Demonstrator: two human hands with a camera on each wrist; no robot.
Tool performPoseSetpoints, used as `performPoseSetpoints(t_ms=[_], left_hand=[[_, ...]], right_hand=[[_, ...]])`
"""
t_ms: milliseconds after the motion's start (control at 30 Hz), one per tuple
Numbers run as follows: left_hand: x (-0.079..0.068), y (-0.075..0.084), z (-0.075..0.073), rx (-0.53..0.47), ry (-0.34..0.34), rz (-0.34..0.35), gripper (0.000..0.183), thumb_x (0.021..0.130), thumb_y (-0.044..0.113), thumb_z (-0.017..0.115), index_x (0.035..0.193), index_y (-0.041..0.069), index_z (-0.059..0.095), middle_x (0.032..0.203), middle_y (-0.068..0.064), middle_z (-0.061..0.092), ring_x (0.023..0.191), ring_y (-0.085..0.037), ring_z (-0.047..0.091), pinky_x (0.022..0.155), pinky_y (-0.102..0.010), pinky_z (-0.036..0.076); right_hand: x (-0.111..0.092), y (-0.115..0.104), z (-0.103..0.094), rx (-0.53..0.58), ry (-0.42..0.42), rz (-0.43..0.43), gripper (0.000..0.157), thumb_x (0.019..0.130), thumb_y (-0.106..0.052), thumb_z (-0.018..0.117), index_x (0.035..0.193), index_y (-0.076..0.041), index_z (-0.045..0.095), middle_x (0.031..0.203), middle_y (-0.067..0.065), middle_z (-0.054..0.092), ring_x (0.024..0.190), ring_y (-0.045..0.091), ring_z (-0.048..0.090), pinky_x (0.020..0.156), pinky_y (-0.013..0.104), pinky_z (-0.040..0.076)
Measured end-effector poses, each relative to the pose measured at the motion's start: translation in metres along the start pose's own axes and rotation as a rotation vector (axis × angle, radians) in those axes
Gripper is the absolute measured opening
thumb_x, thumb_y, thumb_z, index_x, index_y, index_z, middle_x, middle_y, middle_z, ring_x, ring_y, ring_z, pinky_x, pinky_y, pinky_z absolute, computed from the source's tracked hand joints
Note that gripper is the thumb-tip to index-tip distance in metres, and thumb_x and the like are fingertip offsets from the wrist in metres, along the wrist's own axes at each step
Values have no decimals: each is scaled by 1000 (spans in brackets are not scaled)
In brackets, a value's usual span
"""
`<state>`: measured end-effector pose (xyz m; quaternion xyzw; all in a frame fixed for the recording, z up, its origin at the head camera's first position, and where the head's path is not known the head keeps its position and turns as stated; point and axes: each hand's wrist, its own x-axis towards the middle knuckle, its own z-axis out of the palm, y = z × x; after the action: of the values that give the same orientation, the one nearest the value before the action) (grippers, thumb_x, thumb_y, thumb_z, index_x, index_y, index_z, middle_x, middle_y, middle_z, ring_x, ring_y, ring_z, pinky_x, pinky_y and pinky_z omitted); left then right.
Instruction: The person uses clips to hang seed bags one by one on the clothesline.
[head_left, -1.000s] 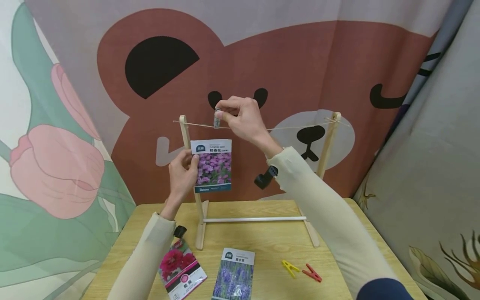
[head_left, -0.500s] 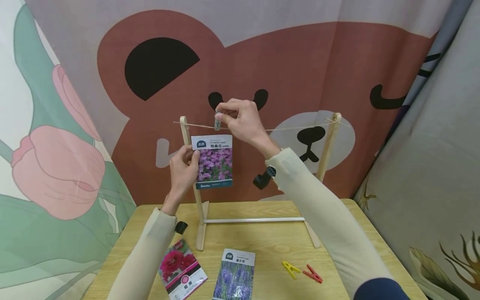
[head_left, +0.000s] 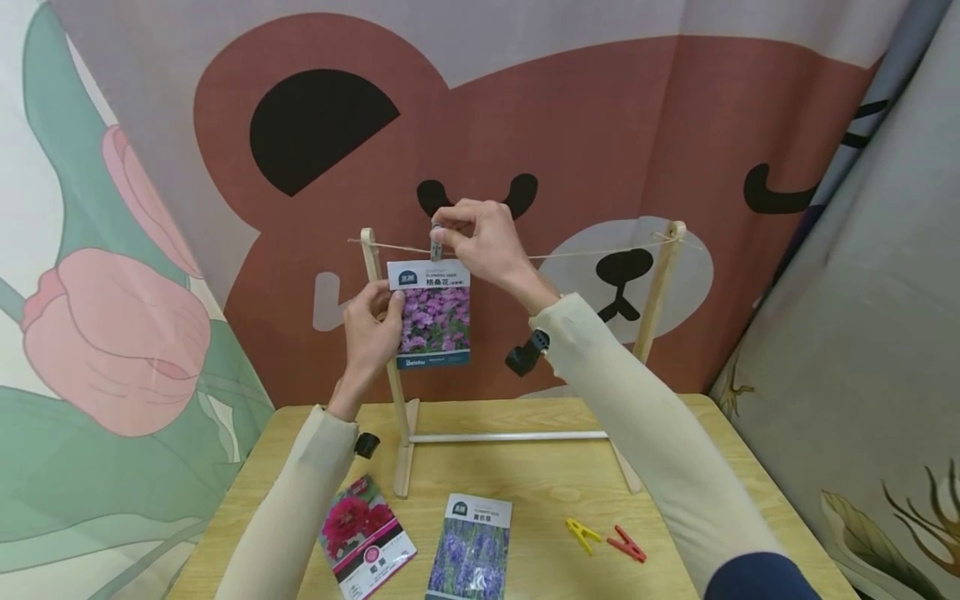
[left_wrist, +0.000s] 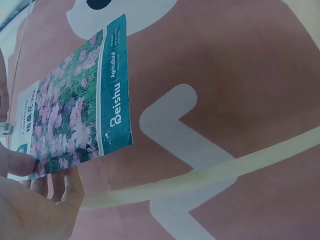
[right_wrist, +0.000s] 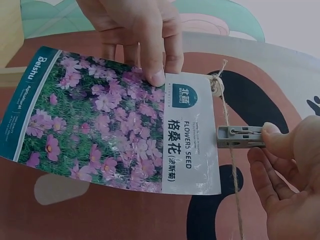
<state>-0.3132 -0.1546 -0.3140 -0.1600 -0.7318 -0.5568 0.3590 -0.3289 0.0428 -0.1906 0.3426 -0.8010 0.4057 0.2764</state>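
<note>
My left hand (head_left: 372,329) pinches the left edge of a flower seed packet (head_left: 433,321) with pink blossoms, thumb in front and fingers behind. The packet hangs upright just below the string (head_left: 577,253). With thumb and fingers, my right hand (head_left: 487,246) pinches a grey clothespin (right_wrist: 240,136) that lies across the string. In the right wrist view the clothespin's tip meets the packet's top edge; whether it grips the packet I cannot tell. The left wrist view has the packet's teal bottom band toward the camera, and the left thumb (left_wrist: 20,164) on its front.
The string runs between two posts of a wooden stand (head_left: 652,292) on the table (head_left: 540,483). A red-flower packet (head_left: 366,537) and a lavender packet (head_left: 471,546) lie in front. Right of them are a yellow clothespin (head_left: 582,535) and a red clothespin (head_left: 627,544).
My left hand has raised the pink-flower packet and brought it slightly right, up to the clothespin at the string. The right hand has stayed almost in place.
</note>
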Motion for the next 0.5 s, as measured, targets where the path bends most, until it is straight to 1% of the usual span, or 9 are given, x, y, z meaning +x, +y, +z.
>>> performPoseSetpoints(t_ms=[133, 267, 333, 500], left_hand=[[1, 1, 0, -11, 0, -6, 20, 99, 9, 62, 117, 1, 68, 108, -15, 74, 90, -28, 73, 69, -16, 54], [2, 5, 1, 0, -3, -14, 22, 99, 6, 60, 118, -3, 66, 110, -20, 73, 94, -32, 72, 71, -14, 52], [2, 13, 1, 1, -5, -17, 22, 99, 4, 59, 118, -6, 65, 110, -23, 72, 95, -35, 72, 72, -15, 52], [-2, 39, -1, -2, -9, -27, 21, 98, -1, 58, 116, -10, 64, 109, -27, 71, 97, -37, 71, 75, -19, 55]], right_hand=[[1, 1, 2, 5, -14, 7, 9, 95, -20, 70, 98, -16, 78, 85, -4, 65, 73, 9, 62, 65, 28, 51], [1, 1, 5, -1, -22, 20, 10, 95, -20, 71, 98, -15, 78, 85, -4, 65, 74, 10, 62, 66, 28, 51], [1, 2, 6, -4, -29, 26, 10, 95, -20, 71, 99, -15, 78, 86, -3, 66, 75, 10, 62, 67, 28, 51], [0, 2, 9, -12, -45, 25, 11, 95, -21, 71, 100, -15, 78, 89, -3, 67, 77, 11, 64, 70, 27, 52]])
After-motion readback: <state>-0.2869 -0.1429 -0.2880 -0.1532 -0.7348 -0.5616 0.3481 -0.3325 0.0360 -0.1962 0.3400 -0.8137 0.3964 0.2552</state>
